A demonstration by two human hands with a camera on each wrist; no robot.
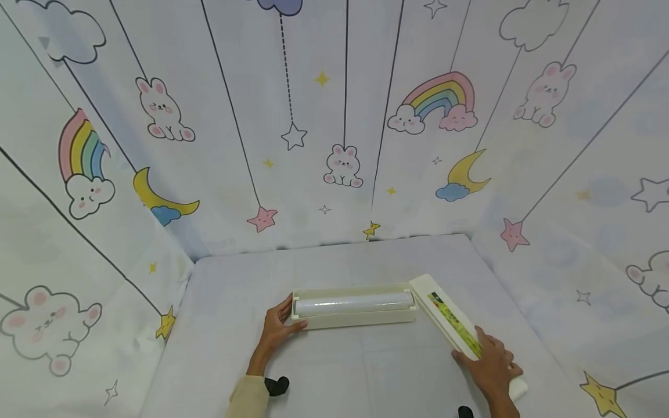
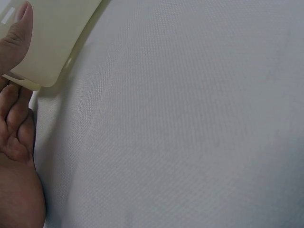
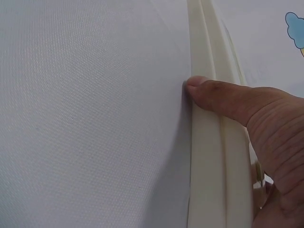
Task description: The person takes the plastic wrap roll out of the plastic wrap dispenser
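We find the left grip (image 1: 277,328) holding the left end of the cream box (image 1: 360,320), thumb to the near side. The right grip (image 1: 491,361) is closed around the near end of the long lid (image 1: 425,284), which bears a green label (image 1: 456,326). The box rests on the white surface (image 1: 340,371), a shiny pale roll (image 1: 352,303) inside. The lid lies slanted, its far end at the box's right end; contact we cannot confirm. Beyond, we note a patterned backdrop (image 1: 313,46).

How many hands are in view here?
2. The left hand grips the left end of the open box; the right hand holds the long labelled piece near its lower end. No others appear.
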